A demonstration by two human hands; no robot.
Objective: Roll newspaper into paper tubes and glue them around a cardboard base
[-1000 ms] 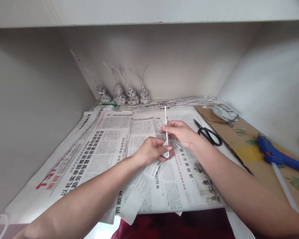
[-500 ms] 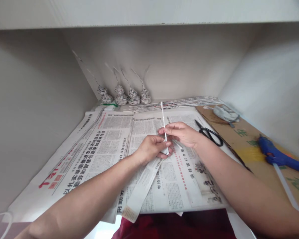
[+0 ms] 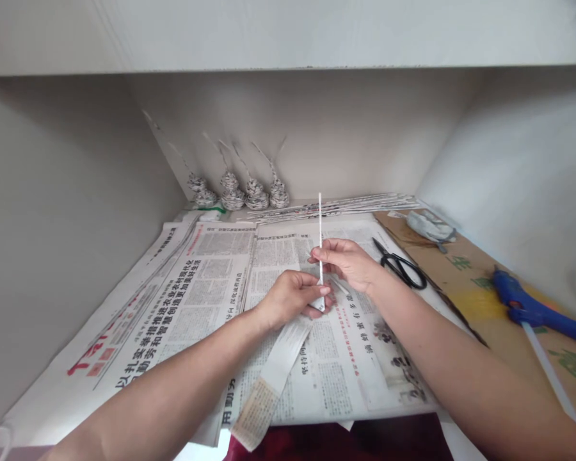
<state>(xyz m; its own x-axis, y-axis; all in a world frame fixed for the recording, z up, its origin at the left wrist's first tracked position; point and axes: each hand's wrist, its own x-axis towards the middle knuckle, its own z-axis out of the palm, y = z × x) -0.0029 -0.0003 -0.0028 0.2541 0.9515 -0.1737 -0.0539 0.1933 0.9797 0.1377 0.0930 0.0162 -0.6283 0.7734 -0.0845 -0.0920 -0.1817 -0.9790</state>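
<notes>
A: In the head view, where is the thin white rolled paper stick (image 3: 320,218)?
B: Near the centre of the frame, standing nearly upright.
A: And the hands?
B: The left hand (image 3: 290,297) pinches its lower end between thumb and fingers. The right hand (image 3: 349,261), slightly higher and to the right, grips it partway up, thumb against fingertips.
A: What is below them?
B: A long pale printed paper strip (image 3: 276,374) slants from beneath the left hand to the lower centre; the fingers hide whether it joins the stick.
A: And around?
B: Flat printed newspaper sheets (image 3: 211,256) lie underneath. Right of centre are black loop-handled scissors (image 3: 406,269); at far right, a blue glue gun (image 3: 525,308) above brown cardboard (image 3: 513,358). Four gourd-shaped woven paper figures (image 3: 233,197) stand upper left, near thin paper rods (image 3: 355,206).
</notes>
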